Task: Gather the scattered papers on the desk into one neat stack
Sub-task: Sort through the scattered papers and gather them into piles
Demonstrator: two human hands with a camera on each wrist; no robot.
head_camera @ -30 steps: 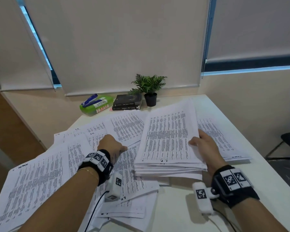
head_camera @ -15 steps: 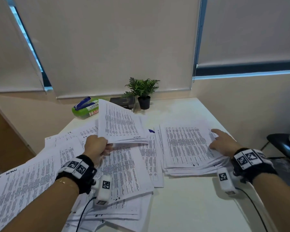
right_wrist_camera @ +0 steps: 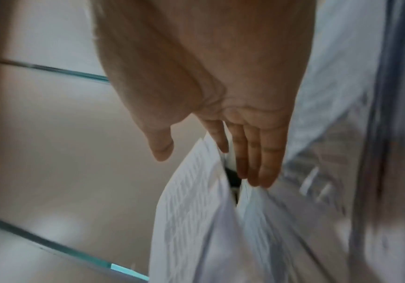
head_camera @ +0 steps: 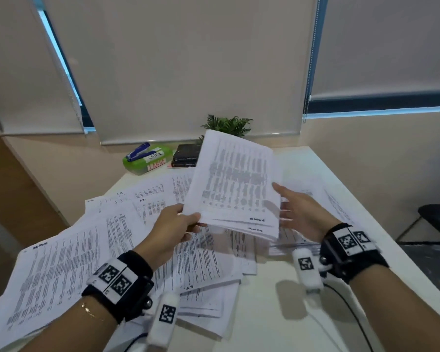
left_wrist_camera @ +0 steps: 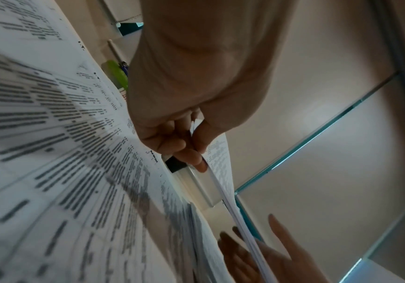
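My left hand (head_camera: 181,226) pinches the near left corner of a bundle of printed papers (head_camera: 235,184) and holds it up, tilted, over the white desk (head_camera: 272,301). In the left wrist view the thumb and curled fingers (left_wrist_camera: 172,141) clamp the bundle's edge (left_wrist_camera: 223,172). My right hand (head_camera: 296,212) is open, fingers straight, at the bundle's right edge; its fingertips (right_wrist_camera: 257,172) reach under the sheets (right_wrist_camera: 191,201). Beneath the lifted bundle lies the gathered stack (head_camera: 292,240), mostly hidden. Loose printed sheets (head_camera: 69,265) fan across the desk's left half.
At the desk's back stand a green box with a blue stapler on it (head_camera: 148,160), dark books (head_camera: 187,154) and a small potted plant (head_camera: 228,124). Blinds cover the windows behind. A dark chair (head_camera: 437,219) is off the right edge. Bare desk shows at front right.
My left hand has picked a bundle off the left pile and carried it up and rightward. My right hand left the stack's edge and came up to the bundle with straight fingers.
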